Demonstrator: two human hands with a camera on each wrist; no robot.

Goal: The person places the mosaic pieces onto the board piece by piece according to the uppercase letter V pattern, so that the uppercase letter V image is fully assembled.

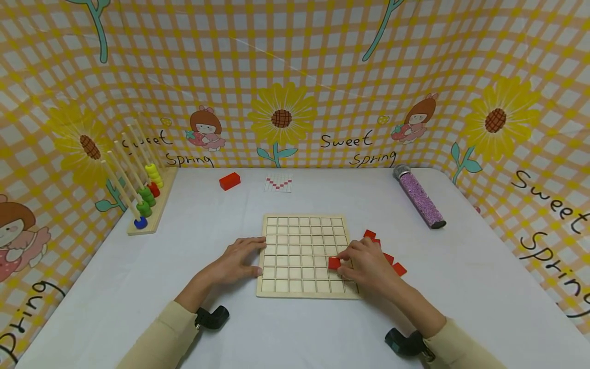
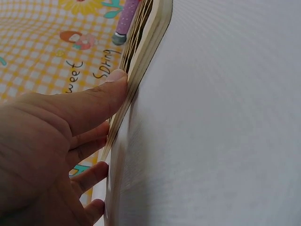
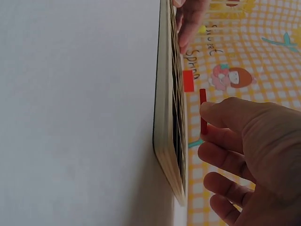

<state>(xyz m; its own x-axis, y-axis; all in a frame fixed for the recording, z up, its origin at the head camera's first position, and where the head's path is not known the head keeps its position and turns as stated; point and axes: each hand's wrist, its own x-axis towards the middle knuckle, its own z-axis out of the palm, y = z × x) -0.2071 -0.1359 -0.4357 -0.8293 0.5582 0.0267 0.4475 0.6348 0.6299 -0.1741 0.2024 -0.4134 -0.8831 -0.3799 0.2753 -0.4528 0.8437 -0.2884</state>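
A wooden grid board [image 1: 295, 295] of square cells lies in the middle of the table. My left hand [image 1: 237, 261] rests at the board's left edge, thumb and fingertips touching it; the left wrist view shows the thumb [image 2: 101, 96] against the rim. Over the board's right side, my right hand [image 1: 369, 264] pinches a flat red square tile [image 1: 334, 263] between thumb and fingers. In the right wrist view that tile [image 3: 203, 113] is held edge-on above the board, the other fingers loosely bent. Several more red tiles [image 1: 399, 269] lie right of the board, partly hidden by this hand.
A red block [image 1: 229, 181] and a small card with a red V pattern [image 1: 278, 183] lie behind the board. At the left stands a wooden peg rack [image 1: 159, 205] with coloured beads. A purple glittery microphone [image 1: 419, 197] lies at the back right.
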